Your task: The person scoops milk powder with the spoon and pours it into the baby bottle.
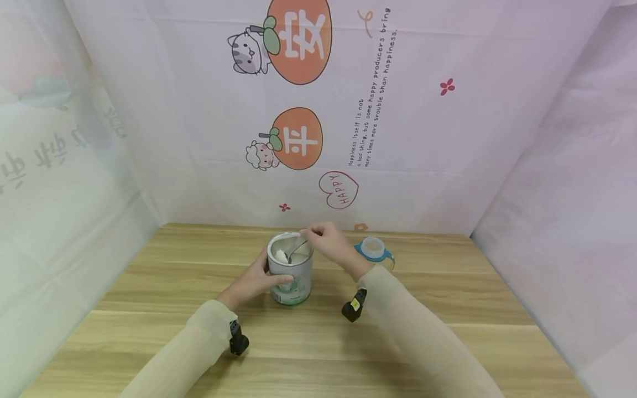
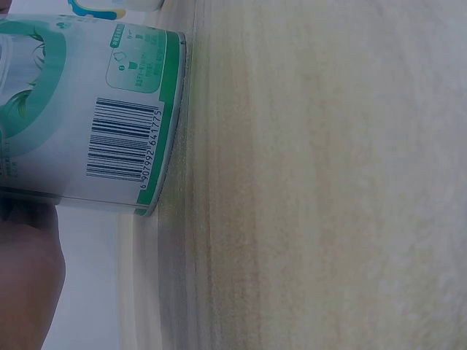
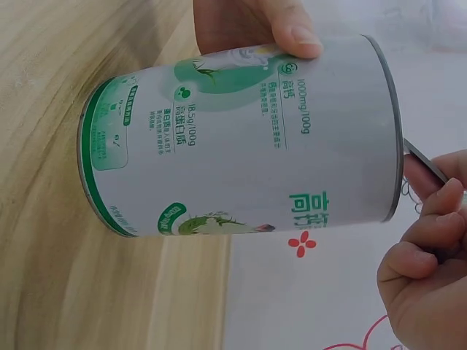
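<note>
A white and green milk powder can (image 1: pixel 293 279) stands uncovered on the table, pale powder showing inside. My left hand (image 1: pixel 256 281) holds it round its left side, the thumb lying across the front. In the right wrist view that left hand (image 3: pixel 252 29) appears at the can's side. My right hand (image 1: pixel 330 243) pinches the handle of a metal spoon (image 1: pixel 297 246), whose bowl reaches down into the can beside a white heap of powder. Curled fingers of the right hand (image 3: pixel 430 248) show at the can's rim in the right wrist view.
Behind my right hand stands a cup with a translucent top and a blue rim and handle (image 1: pixel 374 249). Printed white cloth (image 1: pixel 418 166) hangs at the back and sides of the wooden table (image 1: pixel 278 354). A small black camera (image 1: pixel 354 305) sits on my right wrist.
</note>
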A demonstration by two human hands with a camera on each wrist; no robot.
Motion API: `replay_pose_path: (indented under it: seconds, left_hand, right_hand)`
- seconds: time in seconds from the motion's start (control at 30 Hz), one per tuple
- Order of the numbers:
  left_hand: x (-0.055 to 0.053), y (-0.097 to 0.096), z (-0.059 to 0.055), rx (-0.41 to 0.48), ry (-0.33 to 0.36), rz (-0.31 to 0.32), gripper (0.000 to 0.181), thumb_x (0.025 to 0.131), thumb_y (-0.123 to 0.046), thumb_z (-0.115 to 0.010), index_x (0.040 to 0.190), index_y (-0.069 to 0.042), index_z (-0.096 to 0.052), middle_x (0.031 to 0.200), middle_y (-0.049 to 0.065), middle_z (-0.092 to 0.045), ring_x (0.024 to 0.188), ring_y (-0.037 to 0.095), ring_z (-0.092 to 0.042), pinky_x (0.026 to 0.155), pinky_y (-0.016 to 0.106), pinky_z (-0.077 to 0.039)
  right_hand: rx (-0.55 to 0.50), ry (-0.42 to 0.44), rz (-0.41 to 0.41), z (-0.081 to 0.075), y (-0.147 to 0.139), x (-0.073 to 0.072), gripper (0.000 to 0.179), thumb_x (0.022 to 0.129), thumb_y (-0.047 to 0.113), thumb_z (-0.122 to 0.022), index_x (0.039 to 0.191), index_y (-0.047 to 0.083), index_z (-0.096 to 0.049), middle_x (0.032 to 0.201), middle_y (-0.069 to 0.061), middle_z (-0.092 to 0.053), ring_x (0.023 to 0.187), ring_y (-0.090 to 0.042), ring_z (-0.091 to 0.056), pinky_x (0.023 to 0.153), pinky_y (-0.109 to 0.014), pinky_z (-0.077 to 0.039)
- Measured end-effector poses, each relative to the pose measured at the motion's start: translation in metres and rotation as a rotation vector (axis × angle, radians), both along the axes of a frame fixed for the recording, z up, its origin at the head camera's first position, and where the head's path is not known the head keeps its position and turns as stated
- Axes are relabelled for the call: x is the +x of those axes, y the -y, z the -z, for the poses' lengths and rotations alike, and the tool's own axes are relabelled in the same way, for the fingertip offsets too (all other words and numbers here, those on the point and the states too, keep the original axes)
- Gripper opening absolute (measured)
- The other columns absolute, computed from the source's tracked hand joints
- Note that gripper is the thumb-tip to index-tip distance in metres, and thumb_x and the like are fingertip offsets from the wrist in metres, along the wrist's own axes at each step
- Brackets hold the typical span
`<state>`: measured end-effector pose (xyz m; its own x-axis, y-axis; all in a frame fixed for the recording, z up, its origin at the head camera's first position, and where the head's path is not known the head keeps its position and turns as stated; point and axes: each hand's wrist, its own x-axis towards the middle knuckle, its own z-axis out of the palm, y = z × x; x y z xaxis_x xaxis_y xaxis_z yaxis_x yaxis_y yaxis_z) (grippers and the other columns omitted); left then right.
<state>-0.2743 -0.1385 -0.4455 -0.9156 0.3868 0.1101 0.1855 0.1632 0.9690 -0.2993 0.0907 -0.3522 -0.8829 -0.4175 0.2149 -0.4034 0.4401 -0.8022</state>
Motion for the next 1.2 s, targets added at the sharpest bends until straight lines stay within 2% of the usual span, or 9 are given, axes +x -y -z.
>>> replay_pose_path:
  seconds: [0.07,0.2,0.33,0.47,0.57,0.73,0.87,1.2]
  left_hand:
    - [0.0,0.0,0.0,-0.003,0.003,-0.006,0.098,0.088,-0.026,-0.08,0.159,-0.033,-0.014,0.155,0.007,-0.034,0.144,0.031,-0.03,0.113,0.057,-0.028]
    - [-0.001,-0.001,0.001,0.0,0.007,-0.011,0.098,0.087,-0.026,-0.081,0.159,-0.033,-0.014,0.156,0.007,-0.033,0.144,0.031,-0.03,0.113,0.058,-0.028]
    - [-0.002,-0.001,0.002,0.003,-0.001,-0.007,0.098,0.087,-0.026,-0.081,0.159,-0.033,-0.015,0.156,0.007,-0.033,0.144,0.031,-0.029,0.113,0.057,-0.027]
    - [-0.002,0.0,0.002,0.003,-0.004,-0.005,0.099,0.087,-0.027,-0.081,0.159,-0.033,-0.014,0.157,0.007,-0.032,0.145,0.031,-0.028,0.114,0.058,-0.026]
    - [-0.002,0.0,0.002,0.003,-0.009,-0.006,0.1,0.087,-0.027,-0.082,0.159,-0.032,-0.013,0.157,0.007,-0.031,0.146,0.032,-0.027,0.114,0.057,-0.025]
    - [-0.001,0.001,0.002,0.003,-0.012,-0.007,0.1,0.086,-0.026,-0.082,0.159,-0.033,-0.014,0.158,0.007,-0.031,0.146,0.031,-0.027,0.114,0.057,-0.025]
    - [-0.001,0.0,0.002,0.007,-0.006,-0.003,0.1,0.087,-0.027,-0.081,0.159,-0.034,-0.013,0.158,0.006,-0.031,0.146,0.031,-0.026,0.114,0.058,-0.025]
    - [0.0,0.0,0.001,0.013,-0.011,0.001,0.101,0.087,-0.025,-0.081,0.16,-0.033,-0.012,0.159,0.007,-0.029,0.147,0.032,-0.024,0.115,0.058,-0.023]
  right_hand:
    - [-0.027,0.021,0.018,0.001,-0.003,0.0,0.044,0.103,0.032,-0.055,0.07,0.003,-0.057,0.064,0.001,-0.044,0.057,-0.014,-0.033,0.052,-0.029,-0.03]
    - [-0.079,0.069,0.061,0.004,-0.007,0.001,0.042,0.103,0.033,-0.056,0.074,0.003,-0.061,0.066,0.0,-0.044,0.057,-0.015,-0.032,0.051,-0.029,-0.029]
    - [-0.093,0.098,0.107,0.007,-0.01,0.001,0.035,0.103,0.033,-0.057,0.084,0.007,-0.071,0.066,0.0,-0.04,0.062,-0.016,-0.035,0.055,-0.031,-0.029]
    - [-0.097,0.132,0.147,0.01,-0.013,0.002,0.032,0.102,0.037,-0.057,0.091,0.012,-0.075,0.072,0.0,-0.043,0.07,-0.016,-0.039,0.062,-0.033,-0.032]
    - [-0.127,0.153,0.162,0.013,-0.014,0.002,0.033,0.102,0.038,-0.056,0.091,0.013,-0.074,0.069,0.001,-0.043,0.066,-0.016,-0.038,0.059,-0.032,-0.032]
    - [-0.183,0.153,0.157,0.021,-0.016,0.001,0.033,0.103,0.036,-0.056,0.098,0.009,-0.074,0.059,0.002,-0.038,0.052,-0.015,-0.031,0.05,-0.028,-0.029]
    - [-0.199,0.142,0.176,0.024,-0.018,0.001,0.033,0.103,0.037,-0.057,0.101,0.01,-0.075,0.06,0.002,-0.04,0.055,-0.014,-0.035,0.052,-0.028,-0.031]
    - [-0.268,0.121,0.196,0.028,-0.023,0.0,0.035,0.103,0.037,-0.057,0.093,0.007,-0.071,0.062,0.001,-0.039,0.056,-0.017,-0.033,0.053,-0.03,-0.031]
